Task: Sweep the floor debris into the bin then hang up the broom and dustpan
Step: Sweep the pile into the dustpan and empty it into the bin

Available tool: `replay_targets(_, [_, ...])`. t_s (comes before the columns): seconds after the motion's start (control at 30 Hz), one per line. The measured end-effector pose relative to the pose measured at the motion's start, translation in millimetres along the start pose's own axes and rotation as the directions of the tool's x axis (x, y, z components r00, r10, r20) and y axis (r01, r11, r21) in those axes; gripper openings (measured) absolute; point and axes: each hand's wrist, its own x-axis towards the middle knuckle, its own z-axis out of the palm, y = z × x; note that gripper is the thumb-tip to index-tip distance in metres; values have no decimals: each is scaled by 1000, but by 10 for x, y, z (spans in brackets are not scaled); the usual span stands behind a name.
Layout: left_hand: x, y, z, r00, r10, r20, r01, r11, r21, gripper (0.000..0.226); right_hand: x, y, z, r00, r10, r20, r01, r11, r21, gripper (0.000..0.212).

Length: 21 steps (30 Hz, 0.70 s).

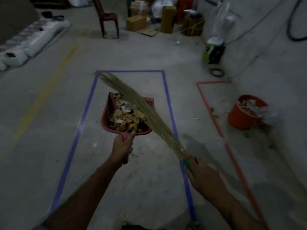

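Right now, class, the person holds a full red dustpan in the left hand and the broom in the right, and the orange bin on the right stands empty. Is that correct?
Not quite. The head view shows the orange bin already holds debris, so it is not empty. The rest stands: the left hand holds the full red dustpan, and the right hand holds the broom.

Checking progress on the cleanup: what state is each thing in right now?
dustpan: lifted, full of debris, held by left hand
debris: piled in dustpan
broom: held by right hand, bristles lying across dustpan
bin: upright on floor, holds trash
chair: standing upright
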Motion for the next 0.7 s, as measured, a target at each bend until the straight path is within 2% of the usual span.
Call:
replay_targets(0.13, [-118,177,1231,996,7,91,-9,1000,19,41,-320,955,-301,994,106,-27,-107,993,-41,70])
replay_targets(0.3, [-277,372,2737,977,-6,213,4,1000,7,33,-684,2100,-716,970,213,-121,-210,977,37,79])
replay_targets(0.43, [-401,570,3675,957,-6,290,-14,998,69,41,-892,2756,-1025,942,306,-140,-298,952,73,80])
replay_targets(0.7, [-118,711,5250,899,-37,437,-23,991,131,34,-889,3879,-1139,879,454,-143,-445,891,91,65])
